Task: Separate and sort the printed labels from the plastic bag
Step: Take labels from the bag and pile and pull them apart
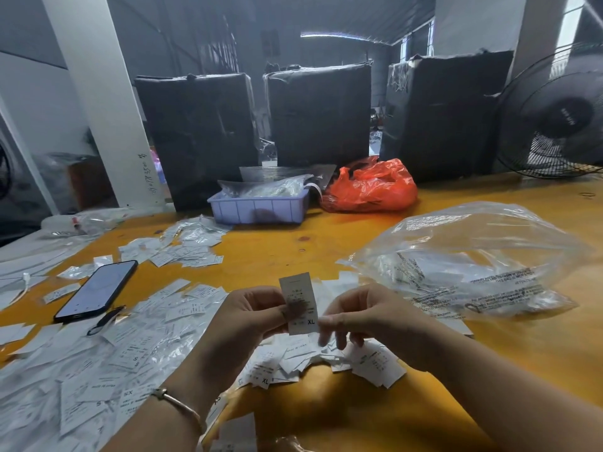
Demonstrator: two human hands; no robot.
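White labels (pixel 107 363) with black print, yellow table (pixel 489 370), orange-red bag (pixel 368 187).

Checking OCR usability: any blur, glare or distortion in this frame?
Head view: right hand fingers motion-blurred; held label mid-text smeared, "XL" readable; glare on clear plastic bag; wide-angle bends the pillar; background dim.

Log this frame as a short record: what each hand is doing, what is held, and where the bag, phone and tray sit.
left hand: pinching the white printed XL label, upright
right hand: at the label's lower right edge; contact unclear
clear plastic bag: right of the hands, on the yellow table
black smartphone: left, among loose white labels
lavender plastic tray: far centre, holding clear packets
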